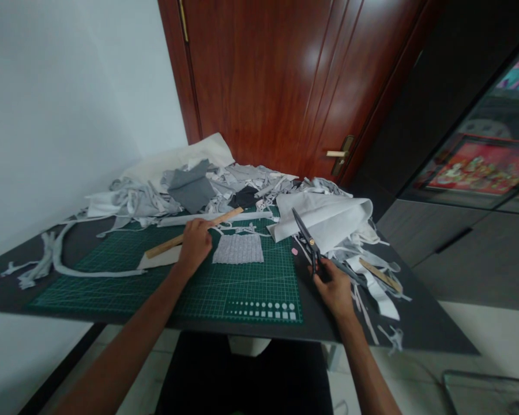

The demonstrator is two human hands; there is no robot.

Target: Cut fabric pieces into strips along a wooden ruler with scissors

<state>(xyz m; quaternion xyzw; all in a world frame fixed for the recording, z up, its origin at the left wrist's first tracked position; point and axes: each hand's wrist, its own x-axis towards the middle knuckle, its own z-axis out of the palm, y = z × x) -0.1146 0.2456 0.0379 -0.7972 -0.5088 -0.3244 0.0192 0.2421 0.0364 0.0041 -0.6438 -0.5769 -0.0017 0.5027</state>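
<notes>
My left hand (195, 243) has its fingers closed around the middle of a wooden ruler (228, 217), which lies slantwise over the green cutting mat (259, 288). Beneath the ruler's left end is a pale, cream-coloured piece (161, 257). Just right of that hand a ribbed grey piece of fabric (239, 249) lies flat on the mat. At the mat's right edge, my right hand (332, 283) grips a large pair of dark scissors (312, 245) by the handles. Their blades point away from me, beside a folded white cloth (324, 216).
Heaped grey and white fabric scraps (242, 178) line the back of the dark table (432, 328). Pale fabric strips (58, 253) curl at the left. More strips and another wooden piece (380, 275) lie at the right. Behind stands a brown door (263, 75).
</notes>
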